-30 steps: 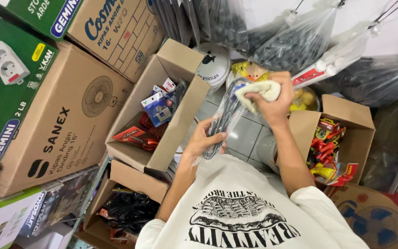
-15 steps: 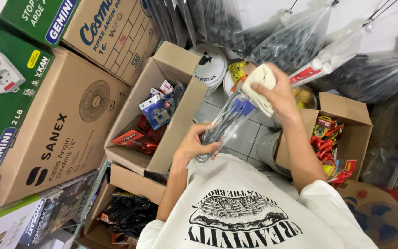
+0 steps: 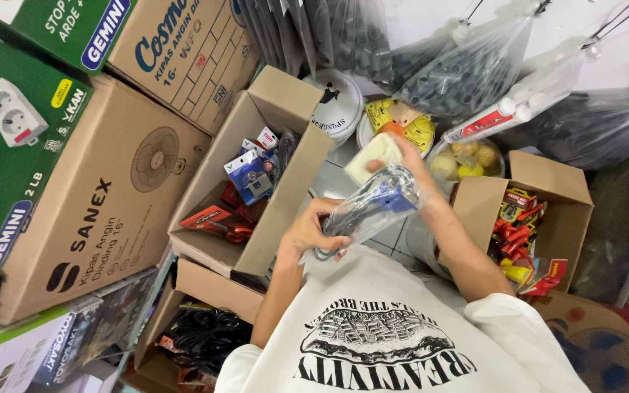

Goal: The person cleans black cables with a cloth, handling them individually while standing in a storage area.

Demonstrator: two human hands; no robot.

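Both hands are grasping a clear plastic packet (image 3: 369,207) above the tiled floor (image 3: 329,182): the left hand (image 3: 311,233) pinches its lower end, the right hand (image 3: 402,164) clasps its top with a pale cloth (image 3: 373,154), apparently mid-wiping.

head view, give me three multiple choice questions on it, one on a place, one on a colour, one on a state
1. Where is the open box of red packets?
A. beside the right forearm
B. on top of the green box
C. under the white shirt

2. What colour is the box with a socket picture?
A. green
B. pink
C. black

3. How is the clear plastic packet held?
A. by both hands
B. by one hand only
C. lying loose on the floor

Answers: 1 A, the box sits just right of that arm. 2 A, its faces are green. 3 A, the left hand grips its lower end and the right hand its upper end.
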